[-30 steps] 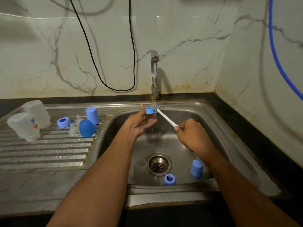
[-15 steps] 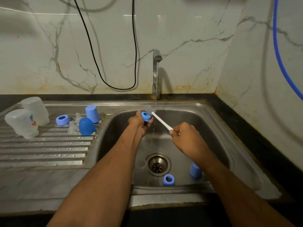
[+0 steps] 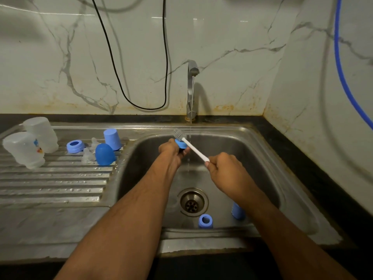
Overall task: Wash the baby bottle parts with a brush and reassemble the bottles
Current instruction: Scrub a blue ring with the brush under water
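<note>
My left hand (image 3: 171,151) grips a small blue bottle ring (image 3: 181,144) over the sink, beside the thin stream of water. My right hand (image 3: 224,168) grips the white handle of a brush (image 3: 193,148); its grey bristle head (image 3: 179,134) lies across the top of the ring. In the sink basin (image 3: 262,162) lie another blue ring (image 3: 205,220) and a blue cap (image 3: 237,211), partly hidden by my right forearm. On the drainboard (image 3: 50,178) stand two clear bottles (image 3: 24,149), a blue ring (image 3: 75,146), two blue caps (image 3: 105,154) and clear teats (image 3: 88,155).
The tap (image 3: 191,87) runs a thin stream into the basin near the drain (image 3: 192,202). A black cable (image 3: 141,57) hangs on the marble wall and a blue hose (image 3: 343,67) runs down at the right. The black counter edge surrounds the sink.
My left hand has turned the blue ring and dropped slightly toward the basin's back. The brush head has slid left across the ring, and my right hand followed.
</note>
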A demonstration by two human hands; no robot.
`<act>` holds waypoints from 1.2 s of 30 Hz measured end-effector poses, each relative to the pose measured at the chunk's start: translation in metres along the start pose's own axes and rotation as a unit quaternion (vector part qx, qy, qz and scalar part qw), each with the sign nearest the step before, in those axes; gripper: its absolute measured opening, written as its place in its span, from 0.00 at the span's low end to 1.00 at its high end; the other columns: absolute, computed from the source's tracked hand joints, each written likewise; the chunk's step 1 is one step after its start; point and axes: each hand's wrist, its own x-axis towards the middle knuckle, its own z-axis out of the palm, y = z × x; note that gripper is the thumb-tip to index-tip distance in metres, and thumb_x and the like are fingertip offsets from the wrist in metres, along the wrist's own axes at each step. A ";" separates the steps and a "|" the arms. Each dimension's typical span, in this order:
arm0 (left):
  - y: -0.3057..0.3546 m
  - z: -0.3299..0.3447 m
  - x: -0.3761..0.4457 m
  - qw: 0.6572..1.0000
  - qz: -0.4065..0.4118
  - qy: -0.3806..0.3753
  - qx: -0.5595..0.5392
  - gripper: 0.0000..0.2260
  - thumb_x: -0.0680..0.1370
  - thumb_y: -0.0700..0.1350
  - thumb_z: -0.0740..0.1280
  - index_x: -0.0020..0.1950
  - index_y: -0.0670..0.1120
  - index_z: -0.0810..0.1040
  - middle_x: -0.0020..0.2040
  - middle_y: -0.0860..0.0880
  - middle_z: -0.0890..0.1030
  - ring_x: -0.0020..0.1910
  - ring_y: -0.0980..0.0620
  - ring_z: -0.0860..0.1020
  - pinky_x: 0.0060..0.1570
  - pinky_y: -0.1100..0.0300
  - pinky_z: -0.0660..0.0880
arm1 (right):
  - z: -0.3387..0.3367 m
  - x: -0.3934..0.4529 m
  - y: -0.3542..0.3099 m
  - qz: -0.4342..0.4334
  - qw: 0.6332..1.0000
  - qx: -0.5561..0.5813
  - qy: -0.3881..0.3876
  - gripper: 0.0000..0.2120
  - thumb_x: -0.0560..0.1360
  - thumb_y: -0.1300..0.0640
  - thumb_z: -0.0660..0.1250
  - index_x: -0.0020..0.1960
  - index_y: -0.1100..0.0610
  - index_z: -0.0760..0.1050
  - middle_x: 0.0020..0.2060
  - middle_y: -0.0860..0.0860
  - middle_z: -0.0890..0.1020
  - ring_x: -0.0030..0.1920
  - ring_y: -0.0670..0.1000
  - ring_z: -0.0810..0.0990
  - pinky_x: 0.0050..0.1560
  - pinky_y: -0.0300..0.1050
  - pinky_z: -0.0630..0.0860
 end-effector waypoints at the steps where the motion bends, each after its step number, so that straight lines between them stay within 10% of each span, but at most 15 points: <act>1: 0.003 -0.005 0.003 1.000 -0.004 0.004 -0.015 0.06 0.83 0.36 0.63 0.54 0.33 0.76 0.42 0.37 0.79 0.37 0.44 0.80 0.21 0.58 0.77 | 0.000 -0.003 0.002 -0.008 1.000 0.007 -0.008 0.13 0.84 0.50 0.61 0.57 0.55 0.81 0.36 0.47 0.78 0.37 0.46 0.78 0.38 0.40 0.74; 20: 0.002 -0.005 0.008 1.000 -0.017 -0.022 -0.003 0.11 0.84 0.40 0.62 0.62 0.34 0.75 0.57 0.34 0.80 0.43 0.41 0.82 0.28 0.54 0.81 | -0.006 0.004 0.010 0.031 0.999 -0.009 0.009 0.14 0.84 0.49 0.61 0.52 0.56 0.81 0.34 0.49 0.76 0.34 0.47 0.76 0.36 0.42 0.70; 36: -0.005 0.007 0.001 1.000 -0.004 0.001 0.000 0.06 0.82 0.35 0.64 0.56 0.33 0.75 0.46 0.35 0.79 0.38 0.42 0.80 0.22 0.55 0.79 | -0.006 0.001 0.005 0.006 1.000 0.017 0.007 0.12 0.84 0.50 0.62 0.57 0.54 0.82 0.34 0.47 0.77 0.35 0.45 0.77 0.35 0.40 0.71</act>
